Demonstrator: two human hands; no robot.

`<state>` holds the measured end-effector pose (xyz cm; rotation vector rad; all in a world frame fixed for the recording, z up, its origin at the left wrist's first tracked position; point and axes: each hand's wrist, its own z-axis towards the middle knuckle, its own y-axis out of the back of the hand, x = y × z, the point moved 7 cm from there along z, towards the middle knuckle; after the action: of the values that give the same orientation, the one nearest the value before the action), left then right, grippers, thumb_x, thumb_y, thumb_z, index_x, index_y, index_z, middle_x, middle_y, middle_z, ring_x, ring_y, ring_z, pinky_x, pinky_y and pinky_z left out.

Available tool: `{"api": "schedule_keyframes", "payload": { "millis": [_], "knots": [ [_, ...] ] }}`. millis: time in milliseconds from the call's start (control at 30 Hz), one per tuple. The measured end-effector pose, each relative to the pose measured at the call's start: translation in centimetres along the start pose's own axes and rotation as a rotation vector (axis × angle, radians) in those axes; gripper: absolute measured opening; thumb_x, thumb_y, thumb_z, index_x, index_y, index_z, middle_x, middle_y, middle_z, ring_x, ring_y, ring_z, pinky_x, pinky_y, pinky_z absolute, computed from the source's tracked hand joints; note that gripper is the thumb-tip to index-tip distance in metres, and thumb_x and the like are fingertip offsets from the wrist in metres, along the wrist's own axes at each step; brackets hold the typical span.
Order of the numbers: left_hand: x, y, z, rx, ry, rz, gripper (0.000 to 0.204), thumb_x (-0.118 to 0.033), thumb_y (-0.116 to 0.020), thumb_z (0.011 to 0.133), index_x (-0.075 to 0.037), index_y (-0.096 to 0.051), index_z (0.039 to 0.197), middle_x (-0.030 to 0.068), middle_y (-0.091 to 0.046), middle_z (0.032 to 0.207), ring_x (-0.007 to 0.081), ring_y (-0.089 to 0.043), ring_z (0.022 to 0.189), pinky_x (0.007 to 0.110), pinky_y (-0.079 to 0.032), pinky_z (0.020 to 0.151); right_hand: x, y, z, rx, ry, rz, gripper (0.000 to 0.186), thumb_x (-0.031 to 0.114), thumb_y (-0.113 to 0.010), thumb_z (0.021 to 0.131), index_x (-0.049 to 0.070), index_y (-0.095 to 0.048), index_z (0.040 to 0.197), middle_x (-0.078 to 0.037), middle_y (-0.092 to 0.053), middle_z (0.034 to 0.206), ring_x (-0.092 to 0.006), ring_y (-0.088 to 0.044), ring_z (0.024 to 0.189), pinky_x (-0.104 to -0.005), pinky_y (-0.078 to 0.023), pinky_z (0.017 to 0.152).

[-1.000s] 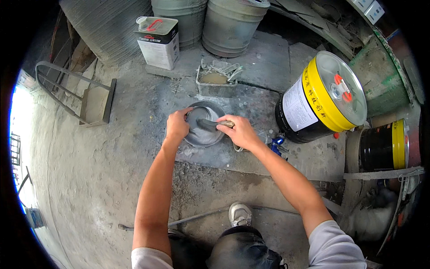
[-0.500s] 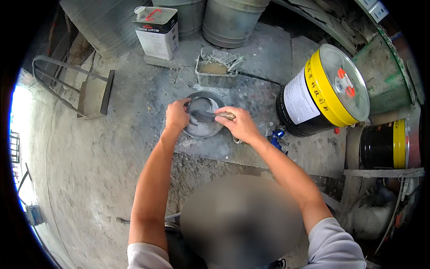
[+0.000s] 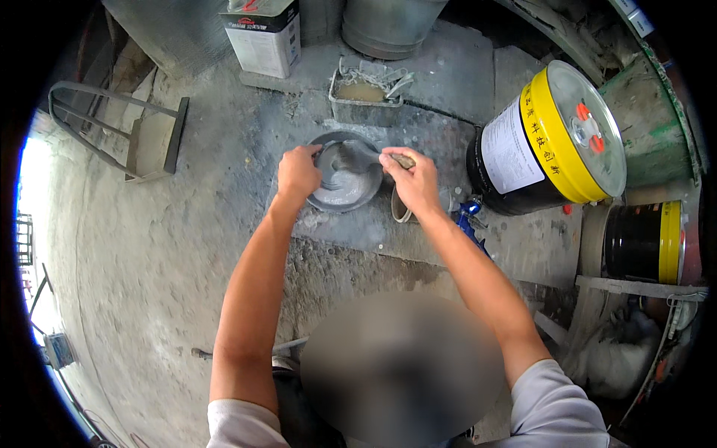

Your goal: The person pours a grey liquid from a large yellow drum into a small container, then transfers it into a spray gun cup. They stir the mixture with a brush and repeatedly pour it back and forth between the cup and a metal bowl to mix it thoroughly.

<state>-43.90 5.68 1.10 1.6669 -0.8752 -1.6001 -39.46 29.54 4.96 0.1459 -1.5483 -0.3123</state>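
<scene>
My left hand (image 3: 299, 173) grips the left rim of a round grey metal pan (image 3: 334, 208) on the stained slab, with grey paste inside it. My right hand (image 3: 413, 179) is closed on the handle of a flat scraper (image 3: 367, 157), whose blade is down in the pan. Just under that hand, partly hidden, stands a small container (image 3: 401, 213). Beside it lies a blue spray gun (image 3: 469, 213).
Behind the pan sit a grubby tub of murky liquid (image 3: 366, 112), a rectangular can (image 3: 261, 52) and grey drums (image 3: 385, 33). A yellow-banded drum (image 3: 567, 160) stands right, another (image 3: 635, 243) beyond. A metal-handled frame (image 3: 153, 149) is at left. A blurred oval covers the bottom centre.
The scene has shifted upward in the picture. The scraper blade has moved within the pan toward its back, and more pale paste shows at the front. Both hands keep their holds.
</scene>
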Motion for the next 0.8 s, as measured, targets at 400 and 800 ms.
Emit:
{"api": "schedule_keyframes", "payload": {
  "millis": [400, 800],
  "knots": [
    [0.1, 1.1, -0.3, 0.091, 0.031, 0.11, 0.047, -0.005, -0.06, 0.071, -0.016, -0.071, 0.115, 0.0176, -0.07, 0.104, 0.0363, -0.066, 0.1, 0.042, -0.053, 0.09, 2.7, -3.0, -0.7, 0.327, 0.18, -0.079, 0.025, 0.025, -0.072, 0.085, 0.005, -0.072, 0.101, -0.014, -0.073, 0.084, -0.0204, -0.07, 0.07, -0.0315, -0.052, 0.064],
    [0.9, 1.0, 0.3, 0.116, 0.053, 0.141, 0.043, -0.01, -0.061, 0.073, -0.015, -0.072, 0.114, 0.0176, -0.07, 0.106, 0.0358, -0.066, 0.103, 0.04, -0.053, 0.092, 3.1, -2.8, -1.6, 0.285, 0.2, -0.372, 0.027, 0.029, -0.073, 0.084, 0.009, -0.073, 0.103, -0.009, -0.072, 0.079, -0.015, -0.065, 0.068, -0.0304, -0.051, 0.066]
  ]
}}
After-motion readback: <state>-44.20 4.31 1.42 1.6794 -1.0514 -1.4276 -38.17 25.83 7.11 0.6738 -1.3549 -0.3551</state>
